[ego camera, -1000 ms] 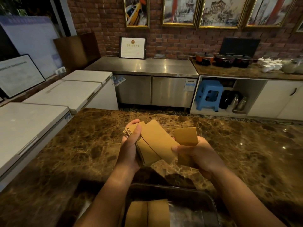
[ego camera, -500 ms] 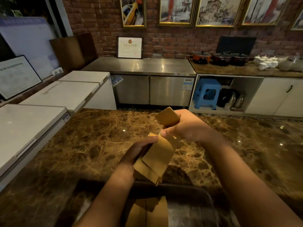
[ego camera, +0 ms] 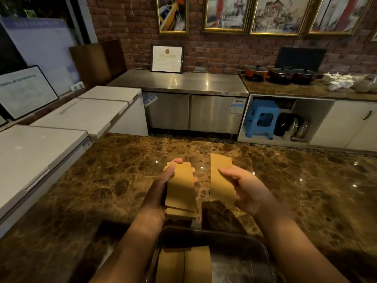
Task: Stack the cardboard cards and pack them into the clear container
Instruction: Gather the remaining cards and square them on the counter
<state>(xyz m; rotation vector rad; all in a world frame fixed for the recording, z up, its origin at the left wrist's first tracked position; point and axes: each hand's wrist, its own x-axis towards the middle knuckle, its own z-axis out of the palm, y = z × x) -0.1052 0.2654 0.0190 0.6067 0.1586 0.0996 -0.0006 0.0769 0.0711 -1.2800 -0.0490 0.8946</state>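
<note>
My left hand (ego camera: pixel 161 193) grips a stack of tan cardboard cards (ego camera: pixel 180 189) held upright above the marble counter, thumb along its left edge. To the right, my right hand (ego camera: pixel 242 190) holds a separate card or thin bunch of cards (ego camera: pixel 220 178), a gap apart from the stack. Below both hands, at the frame's bottom edge, sits the clear container (ego camera: pixel 263 254) with dark rounded walls. Two side-by-side piles of cards (ego camera: pixel 183 264) lie in its left half; its right half shows bare bottom.
The brown marble counter (ego camera: pixel 102 190) spreads wide on all sides of the container. White chest freezers (ego camera: pixel 40 152) line the left. A steel cabinet (ego camera: pixel 189 99), a blue stool (ego camera: pixel 261 119) and pots stand beyond an aisle at the back.
My hands have drawn apart. The right hand came down from above the stack with its card, now held to the right. The left-hand stack is squared up and upright instead of fanned.
</note>
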